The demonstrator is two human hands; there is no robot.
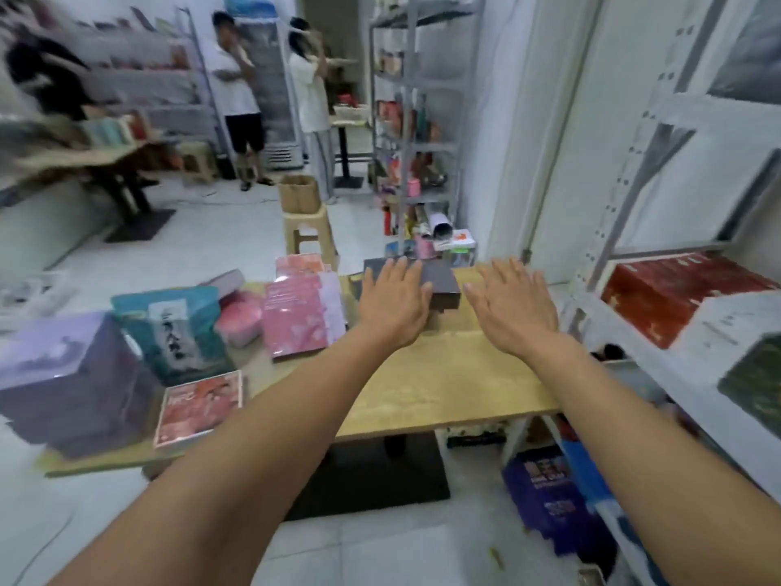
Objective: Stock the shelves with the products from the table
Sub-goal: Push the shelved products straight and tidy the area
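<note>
A wooden table (443, 382) holds several boxed products. A dark brown flat box (441, 281) lies at its far edge. My left hand (393, 302) stretches out flat over that box's left part, fingers straight. My right hand (513, 306) hovers flat to the right of the box, above bare wood, holding nothing. On the left of the table lie a pink box (302, 315), a teal bag (173, 332), a large purple box (72, 382) and a red flat box (198, 408). The white metal shelf (684, 315) stands at the right.
On the shelf sit a red box (672, 293) and a dark green box (752, 382). A purple box (549, 496) lies on the floor under it. A plastic stool (308, 234) carrying a cardboard box stands beyond the table. Two people stand far back by another rack (418, 120).
</note>
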